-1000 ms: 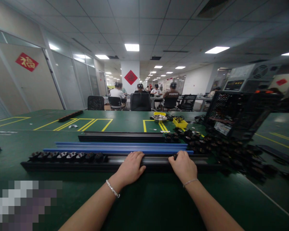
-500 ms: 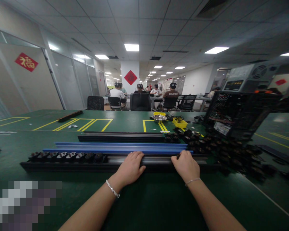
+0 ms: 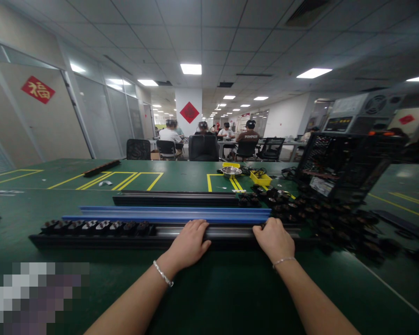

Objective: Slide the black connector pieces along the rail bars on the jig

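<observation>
A long black rail (image 3: 91,239) lies across the green table (image 3: 212,298) in front of me. My left hand (image 3: 189,244) rests on its middle, fingers curled over the far edge. My right hand (image 3: 273,240) sits further right on the same rail, fingers bent over a small black part that I can barely see. A row of black clips (image 3: 97,226) sits in the rail's left end. Two blue strips (image 3: 167,215) lie just behind the rail, and another black rail (image 3: 174,199) lies behind those.
A heap of loose black clips (image 3: 321,218) spreads at the right, beside a black mesh crate (image 3: 342,165). A metal bowl (image 3: 231,171) and yellow trays (image 3: 260,177) stand further back. Several people sit at a far table (image 3: 226,142). Yellow lines mark the tabletop.
My right hand has slid to the right along the rail. My left hand has stayed where it was.
</observation>
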The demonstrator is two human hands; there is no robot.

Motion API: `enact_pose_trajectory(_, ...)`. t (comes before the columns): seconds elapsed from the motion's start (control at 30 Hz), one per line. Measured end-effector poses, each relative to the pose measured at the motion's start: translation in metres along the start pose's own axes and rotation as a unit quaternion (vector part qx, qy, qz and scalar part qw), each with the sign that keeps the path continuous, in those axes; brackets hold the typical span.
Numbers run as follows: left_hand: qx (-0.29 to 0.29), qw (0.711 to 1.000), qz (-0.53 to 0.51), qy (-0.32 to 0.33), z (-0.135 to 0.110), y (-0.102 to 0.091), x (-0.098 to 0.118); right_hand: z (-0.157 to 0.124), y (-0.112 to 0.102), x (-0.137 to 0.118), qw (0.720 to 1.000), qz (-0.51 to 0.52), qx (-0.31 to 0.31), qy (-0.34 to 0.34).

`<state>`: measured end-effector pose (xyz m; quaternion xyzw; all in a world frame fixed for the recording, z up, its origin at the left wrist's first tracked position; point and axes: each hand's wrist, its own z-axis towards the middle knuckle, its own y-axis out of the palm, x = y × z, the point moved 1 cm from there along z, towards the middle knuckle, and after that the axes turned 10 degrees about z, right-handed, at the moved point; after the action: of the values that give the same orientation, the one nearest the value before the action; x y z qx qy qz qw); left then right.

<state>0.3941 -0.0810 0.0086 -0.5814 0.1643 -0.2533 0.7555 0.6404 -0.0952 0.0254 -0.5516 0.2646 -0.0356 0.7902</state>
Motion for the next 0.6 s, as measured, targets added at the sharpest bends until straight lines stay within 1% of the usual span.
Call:
enact_pose_trajectory(0.23,-0.007,1.0,0.0,-0.003,0.0,-0.005,0.003,0.004,-0.002,0.006,1.0,-0.005,-0.002,0.016)
enact_pose_trajectory(0.6,-0.007,1.0,-0.003,0.0,-0.001,-0.004,0.001,0.009,-0.005,0.015,1.0,-0.008,0.01,0.023)
